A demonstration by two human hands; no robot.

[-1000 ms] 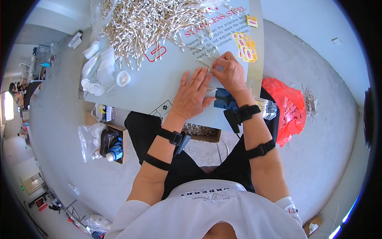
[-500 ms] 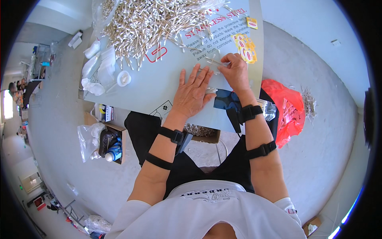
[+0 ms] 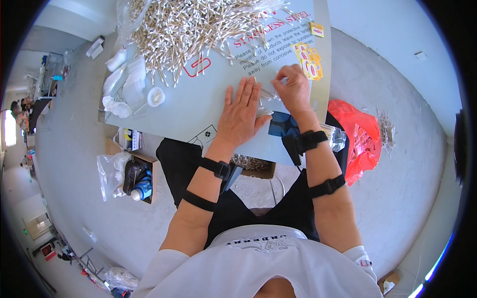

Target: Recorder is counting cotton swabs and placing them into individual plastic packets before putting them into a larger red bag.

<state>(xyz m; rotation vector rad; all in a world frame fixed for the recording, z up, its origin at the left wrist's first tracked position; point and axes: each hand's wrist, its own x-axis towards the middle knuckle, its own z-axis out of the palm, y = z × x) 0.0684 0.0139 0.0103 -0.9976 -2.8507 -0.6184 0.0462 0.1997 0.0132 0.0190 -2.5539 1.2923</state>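
My left hand lies palm down on the sheet-covered table, its fingers stretched out. A small group of cotton swabs lies between its fingertips and my right hand, and a few more swab tips show by its thumb. My right hand is closed in a pinch, thumb against forefinger, on what looks like a cotton swab, mostly hidden by the fingers. Beyond both hands spreads a large heap of loose cotton swabs.
Yellow-and-white packets lie along the table's right side. At the left are clear plastic packs and a small round tub. A red bag stands right of my leg; an open box sits on the floor at left.
My right hand has pulled back slightly from the swabs and turned, still pinching. The swabs between the hands lie closer together. My left hand has shifted slightly left.
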